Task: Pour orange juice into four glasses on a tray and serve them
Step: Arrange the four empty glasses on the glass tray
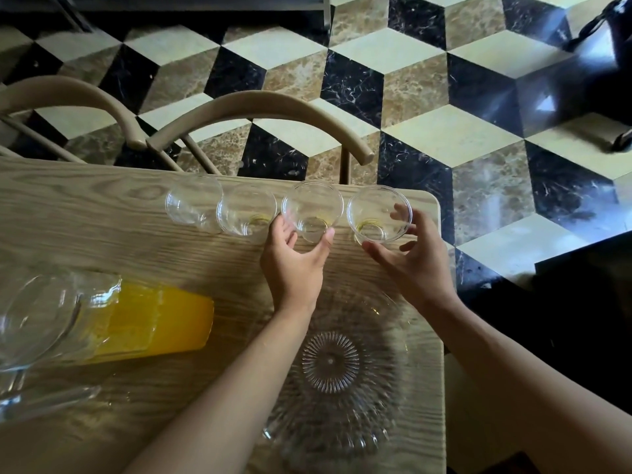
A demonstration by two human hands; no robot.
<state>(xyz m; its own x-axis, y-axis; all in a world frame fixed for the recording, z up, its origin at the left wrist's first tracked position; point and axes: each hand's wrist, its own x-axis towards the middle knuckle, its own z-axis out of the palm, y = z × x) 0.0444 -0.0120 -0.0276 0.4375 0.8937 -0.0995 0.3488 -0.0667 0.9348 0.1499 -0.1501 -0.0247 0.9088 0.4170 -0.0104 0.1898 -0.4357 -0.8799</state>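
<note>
Four clear glasses stand in a row along the far edge of a wooden table (102,227), none of them on the tray. Counting from the left: the first glass (193,203) and second glass (246,213) stand untouched and close together; the third glass (312,210) is held by the left hand (294,265), thumb on its near right side and fingers curled round its left side; the fourth glass (378,213), nearest the table's right corner, has the right hand (413,258) around it — fingers spread and loosely curved, one fingertip at the far rim and the thumb just short of the base. Whether that hand actually grips the glass cannot be told. All four glasses appear empty apart from a faint yellowish trace at the bottom of three of them. The tray (342,364), a round clear-glass dish with a ribbed, radiating pattern, lies on the table nearer the person, partly beneath both forearms. A glass pitcher (102,319) holding orange juice (160,323) stands at the left, well apart from the glasses. Beyond the table, two curved chair backs (260,111) sit over a cube-patterned marble floor (444,131).
</note>
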